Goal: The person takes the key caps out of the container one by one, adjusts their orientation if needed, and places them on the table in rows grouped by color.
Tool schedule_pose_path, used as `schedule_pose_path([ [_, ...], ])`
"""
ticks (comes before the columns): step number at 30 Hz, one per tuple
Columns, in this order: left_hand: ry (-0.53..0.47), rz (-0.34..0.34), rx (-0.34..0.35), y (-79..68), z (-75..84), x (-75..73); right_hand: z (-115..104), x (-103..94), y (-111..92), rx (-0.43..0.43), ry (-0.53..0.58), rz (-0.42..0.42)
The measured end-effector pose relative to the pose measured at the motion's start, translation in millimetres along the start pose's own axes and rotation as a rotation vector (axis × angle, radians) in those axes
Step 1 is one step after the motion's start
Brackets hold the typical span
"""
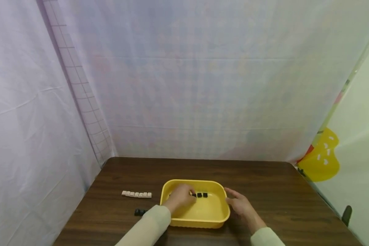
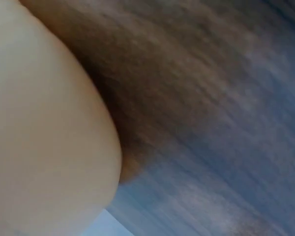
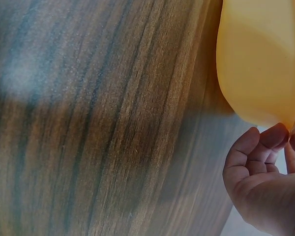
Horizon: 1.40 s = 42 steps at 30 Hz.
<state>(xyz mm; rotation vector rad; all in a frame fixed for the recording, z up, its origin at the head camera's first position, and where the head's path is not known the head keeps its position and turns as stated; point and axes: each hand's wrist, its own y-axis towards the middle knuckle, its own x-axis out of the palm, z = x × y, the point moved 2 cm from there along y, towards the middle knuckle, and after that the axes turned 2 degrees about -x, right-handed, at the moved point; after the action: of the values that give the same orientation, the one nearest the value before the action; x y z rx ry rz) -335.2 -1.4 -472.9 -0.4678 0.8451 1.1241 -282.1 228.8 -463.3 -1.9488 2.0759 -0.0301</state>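
A yellow plastic tray (image 1: 200,225) stands on the brown table. My left hand (image 1: 182,198) reaches inside it, thumb and fingers pinching a small black keycap (image 1: 194,195) at the left end of a short row. Two more black keycaps (image 1: 205,195) sit just right of the fingertips, near the tray's far wall. My right hand (image 1: 242,206) holds the tray's right rim; in the right wrist view the thumb and fingers of that hand (image 3: 265,182) grip the edge. The left wrist view shows mostly a pale sleeve (image 2: 44,128), with the fingers out of sight.
A row of several white keycaps (image 1: 136,194) lies left of the tray. Nearer to me are black keycaps (image 1: 137,212), partly hidden by the left sleeve (image 1: 155,220). The wooden table (image 1: 264,184) ends at pale curtains (image 1: 203,102) behind and to the sides.
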Motion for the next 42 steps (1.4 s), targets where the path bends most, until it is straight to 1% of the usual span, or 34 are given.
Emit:
schedule_pose_path([
  [3, -0.083, 0.013, 0.005, -0.6, 2.7, -2.3, 0.4, 0.2, -0.5, -0.005, 0.012, -0.006],
  [5, -0.117, 0.027, 0.009, -1.4, 5.3, -4.0, 0.3, 0.5, -0.7, -0.012, 0.018, -0.010],
  [7, -0.174, 0.019, -0.012, -2.8, 7.5, -5.5, 0.4, 0.6, -1.3, -0.018, 0.021, -0.007],
  [11, -0.251, 0.014, -0.036, -4.4, 8.2, -6.3, 0.6, 0.4, -2.5, -0.030, 0.027, -0.002],
  [15, -0.301, -0.004, -0.064, -7.0, 6.9, -8.4, 0.7, 0.1, -2.8, -0.035, 0.026, -0.002],
  [20, -0.308, -0.013, -0.060, -9.7, 5.8, -12.5, 0.7, 0.2, -2.5, -0.029, 0.030, -0.004],
  [27, -0.285, 0.001, -0.044, -10.5, 6.5, -16.6, 1.4, 0.2, -1.8, -0.023, 0.033, -0.006],
  [32, -0.250, 0.003, -0.015, -13.6, 5.9, -21.9, 2.2, -0.1, -1.5, -0.029, 0.021, 0.002],
  [34, -0.239, 0.002, 0.001, -15.4, 4.6, -25.5, 2.5, 0.1, -1.3, -0.023, 0.030, 0.002],
  [37, -0.247, 0.003, 0.010, -18.5, 2.2, -33.2, 2.3, 0.4, -1.0, -0.017, 0.044, -0.004],
  [42, -0.295, 0.021, 0.012, -22.9, -3.1, -47.2, 1.5, 0.5, -0.8, -0.012, 0.054, -0.008],
])
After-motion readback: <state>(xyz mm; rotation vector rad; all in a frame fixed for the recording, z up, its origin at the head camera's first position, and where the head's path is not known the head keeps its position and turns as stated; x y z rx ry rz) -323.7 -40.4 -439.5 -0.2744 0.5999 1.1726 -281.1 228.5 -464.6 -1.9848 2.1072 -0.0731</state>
